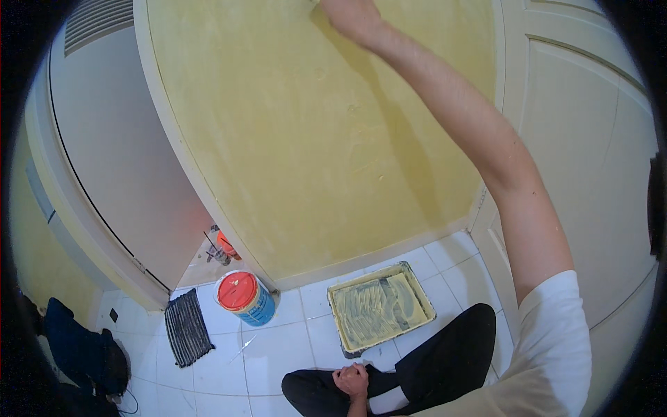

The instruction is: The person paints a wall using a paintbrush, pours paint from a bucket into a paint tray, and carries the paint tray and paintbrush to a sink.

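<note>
My right hand (353,19) is raised high against the yellow wall (292,139), at the upper edge of the view. Its fingers are closed, and a bit of something pale shows beside them, but the edge cuts it off and I cannot make out what it is. My left hand (352,380) rests low on my dark trousers (316,393) with its fingers curled in; nothing shows in it. Just beyond my knees a paint tray (379,306) lies on the floor, its ribbed surface smeared with pale yellow paint.
A blue paint bucket (258,309) with a red lid stands by the wall's left corner. Left of it lies a dark striped mat (187,328) near a doorway. Dark cloth items (80,347) sit at far left. A cream panelled door (577,160) closes off the right side.
</note>
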Demonstrator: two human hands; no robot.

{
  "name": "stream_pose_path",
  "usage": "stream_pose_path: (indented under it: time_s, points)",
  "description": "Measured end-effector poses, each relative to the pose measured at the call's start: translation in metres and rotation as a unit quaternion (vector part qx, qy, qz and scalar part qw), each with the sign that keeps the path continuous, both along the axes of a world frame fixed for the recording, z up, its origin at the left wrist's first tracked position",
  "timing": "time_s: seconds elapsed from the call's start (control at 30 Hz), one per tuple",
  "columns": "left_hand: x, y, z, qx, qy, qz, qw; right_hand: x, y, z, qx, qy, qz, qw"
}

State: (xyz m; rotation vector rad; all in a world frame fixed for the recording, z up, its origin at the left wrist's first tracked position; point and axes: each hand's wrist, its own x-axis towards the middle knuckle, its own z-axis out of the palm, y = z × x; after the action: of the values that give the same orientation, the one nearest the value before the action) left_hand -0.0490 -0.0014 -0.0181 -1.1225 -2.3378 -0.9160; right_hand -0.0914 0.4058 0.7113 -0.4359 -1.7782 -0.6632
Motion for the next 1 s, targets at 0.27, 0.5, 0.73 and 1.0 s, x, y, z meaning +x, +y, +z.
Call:
stream_pose_path:
  time_s: [0.27,0.5,0.73,1.0]
  points:
    - [0.0,-0.011,0.009,0.01,-0.022,0.016,1.0,-0.004,-0.033,-0.348,0.124,-0.553,-0.223,0.793]
    - [0.006,-0.004,0.015,0.009,-0.014,0.006,1.0,0.0,-0.012,-0.154,-0.092,-0.272,-0.133,0.949]
    - [-0.002,-0.007,0.012,0.021,-0.011,0.005,1.0,0.016,-0.046,-0.15,-0.011,-0.146,-0.141,0.979]
    - [-0.002,-0.009,-0.001,0.024,-0.007,0.005,1.0,0.023,-0.048,-0.298,-0.143,-0.479,-0.114,0.859]
